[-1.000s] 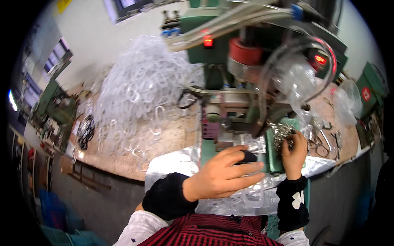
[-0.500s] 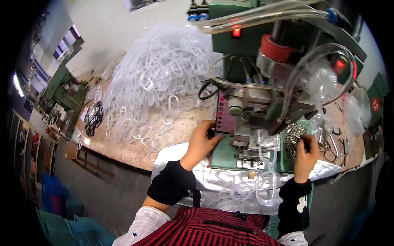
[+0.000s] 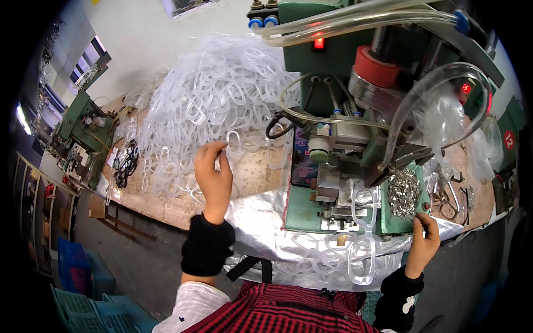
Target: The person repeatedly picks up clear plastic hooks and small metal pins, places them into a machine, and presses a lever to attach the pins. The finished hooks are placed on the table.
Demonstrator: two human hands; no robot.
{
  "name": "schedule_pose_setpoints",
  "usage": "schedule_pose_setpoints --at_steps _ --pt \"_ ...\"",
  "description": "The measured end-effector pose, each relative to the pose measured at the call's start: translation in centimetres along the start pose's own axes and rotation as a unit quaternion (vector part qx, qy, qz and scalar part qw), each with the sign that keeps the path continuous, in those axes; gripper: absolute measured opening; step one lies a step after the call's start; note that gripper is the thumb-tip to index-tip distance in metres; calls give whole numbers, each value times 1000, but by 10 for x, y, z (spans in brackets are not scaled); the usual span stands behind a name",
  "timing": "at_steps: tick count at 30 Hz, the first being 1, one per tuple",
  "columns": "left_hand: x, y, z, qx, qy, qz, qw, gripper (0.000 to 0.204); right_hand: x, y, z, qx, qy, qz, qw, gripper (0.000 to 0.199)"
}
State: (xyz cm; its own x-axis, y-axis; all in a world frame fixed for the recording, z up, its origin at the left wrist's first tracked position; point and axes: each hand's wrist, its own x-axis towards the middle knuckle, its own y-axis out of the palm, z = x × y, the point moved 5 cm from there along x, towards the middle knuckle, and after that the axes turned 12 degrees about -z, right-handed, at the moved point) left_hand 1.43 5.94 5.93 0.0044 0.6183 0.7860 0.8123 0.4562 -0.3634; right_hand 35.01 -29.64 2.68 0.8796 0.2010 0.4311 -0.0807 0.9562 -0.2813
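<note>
So I'm standing right by this workstation, and calling straight ahead of the worker 12 o'clock, here's the layout. There's a huge heap of clear plastic eyeglass frames [image 3: 222,83] at 11, piled on the counter [image 3: 261,175], probably dumped there so the left side has easy pickings. The left hand [image 3: 215,175] is at 11 too, thumb and fingertips drawn close together right at the edge of a stray frame [image 3: 234,142]. Can't tell if it's actually pinched yet or just about touching.

The green press machine [image 3: 352,133] sits at 1. One eyeglass frame [image 3: 362,277] runs out from it toward the worker, one rim under the head and the other hanging out front, I'd guess so a single end lines up with the tooling. A few loose frames [image 3: 319,258] lie at 12 on silver foil [image 3: 252,216], which I reckon saves the plastic from scratches.

The right hand [image 3: 423,247] is at 2, fingers curled, fingertips by the near corner of a green tray [image 3: 391,226] of tiny metal bits [image 3: 404,191]. No clue if it's gripping one; too small to see. Handy spot for the tray though, imo.
</note>
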Motion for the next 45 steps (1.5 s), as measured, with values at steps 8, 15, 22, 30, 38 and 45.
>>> schedule_pose_setpoints --at_steps 8,15,22,30,38,45 --pt "35 54 1 119 274 68 952 10 20 98 112 230 -22 119 966 33" --pt "-23 31 -1 -221 -130 38 966 21 0 109 111 340 129 120 924 49" --pt "28 -31 -176 -512 29 68 856 26 -2 108 124 384 198 141 891 54" --pt "-15 -15 -207 -473 279 198 812 30 2 75 138 232 16 223 947 43" --pt "-56 11 -222 -416 331 194 825 27 37 63 24 -244 -206 29 947 22" --pt "-51 8 -216 -436 311 224 814 28 33 64 10 -193 -242 -6 951 13"
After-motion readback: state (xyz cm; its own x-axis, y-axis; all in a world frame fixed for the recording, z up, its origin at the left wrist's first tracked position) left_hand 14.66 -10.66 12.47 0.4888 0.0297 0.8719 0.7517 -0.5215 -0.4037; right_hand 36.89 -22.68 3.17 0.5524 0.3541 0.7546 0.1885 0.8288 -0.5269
